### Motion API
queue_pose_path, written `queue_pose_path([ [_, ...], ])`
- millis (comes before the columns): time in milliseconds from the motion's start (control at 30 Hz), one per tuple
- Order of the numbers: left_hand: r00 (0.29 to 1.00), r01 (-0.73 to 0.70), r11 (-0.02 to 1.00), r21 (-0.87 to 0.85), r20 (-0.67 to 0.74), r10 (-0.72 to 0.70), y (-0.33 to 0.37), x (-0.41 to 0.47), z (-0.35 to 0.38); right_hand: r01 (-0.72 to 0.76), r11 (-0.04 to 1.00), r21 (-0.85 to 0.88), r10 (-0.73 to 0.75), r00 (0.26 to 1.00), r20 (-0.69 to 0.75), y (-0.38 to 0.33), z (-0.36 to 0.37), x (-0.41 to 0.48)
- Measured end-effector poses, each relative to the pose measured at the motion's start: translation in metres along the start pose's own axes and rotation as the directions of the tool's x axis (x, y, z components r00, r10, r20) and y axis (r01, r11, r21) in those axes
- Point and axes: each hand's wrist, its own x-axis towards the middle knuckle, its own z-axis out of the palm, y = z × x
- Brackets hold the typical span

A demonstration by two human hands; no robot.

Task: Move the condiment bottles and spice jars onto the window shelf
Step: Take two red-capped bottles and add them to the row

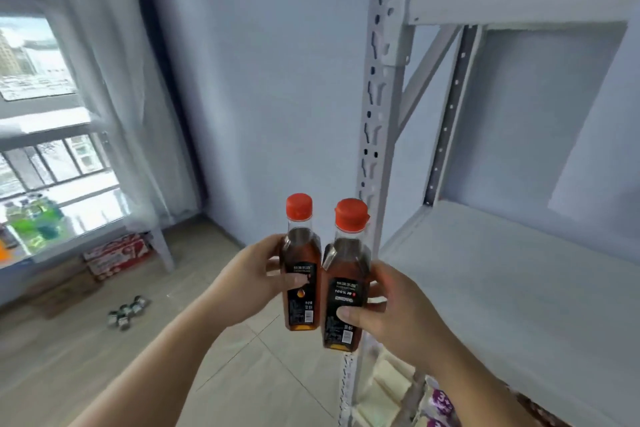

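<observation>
I hold two matching condiment bottles upright in front of me, side by side and almost touching. Each has a red cap, a clear neck, dark brown liquid and a black label. My left hand (254, 279) grips the left bottle (300, 260) around its middle. My right hand (398, 308) grips the right bottle (344, 274), thumb across the label. The window shelf (93, 218) is at the far left under the window. Several green and clear bottles (31, 222) stand on it.
A white metal rack (379, 114) stands to the right, its post just behind the right bottle, with a bare white shelf board (519, 281). On the tiled floor lie small metal-lidded jars (128, 310) and a red-and-white carton (116, 253). A sheer curtain (114, 80) hangs by the window.
</observation>
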Motion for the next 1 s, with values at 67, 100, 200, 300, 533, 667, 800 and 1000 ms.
queue_pose_path([
  [67, 0.999, 0.031, 1.0, -0.004, -0.043, -0.031, -0.023, -0.011, -0.038, 0.019, 1.0, -0.009, -0.019, 1.0, 0.024, -0.025, 0.031, 0.015],
  [100, 0.997, 0.042, 0.999, 0.0, -0.061, -0.042, -0.034, -0.016, -0.055, 0.027, 1.0, -0.006, -0.027, 0.999, 0.029, -0.034, 0.046, 0.023],
  [200, 0.992, 0.077, 0.997, 0.014, -0.099, -0.075, -0.066, -0.032, -0.105, 0.061, 0.998, 0.001, -0.061, 0.997, 0.054, -0.06, 0.092, 0.043],
  [300, 0.982, 0.11, 0.994, 0.018, -0.154, -0.106, -0.1, -0.05, -0.15, 0.102, 0.994, 0.03, -0.104, 0.99, 0.095, -0.088, 0.143, 0.062],
  [533, 0.937, 0.193, 0.981, -0.011, -0.295, -0.187, -0.161, -0.091, -0.228, 0.175, 0.981, 0.09, -0.193, 0.942, 0.273, -0.147, 0.236, 0.089],
  [667, 0.893, 0.251, 0.967, -0.049, -0.374, -0.25, -0.187, -0.107, -0.257, 0.222, 0.97, 0.1, -0.243, 0.907, 0.345, -0.168, 0.27, 0.109],
  [800, 0.851, 0.314, 0.947, -0.073, -0.421, -0.315, -0.209, -0.117, -0.28, 0.269, 0.957, 0.112, -0.291, 0.873, 0.391, -0.189, 0.298, 0.133],
  [1000, 0.806, 0.334, 0.938, -0.087, -0.49, -0.332, -0.24, -0.108, -0.327, 0.328, 0.935, 0.134, -0.351, 0.809, 0.472, -0.224, 0.343, 0.18],
])
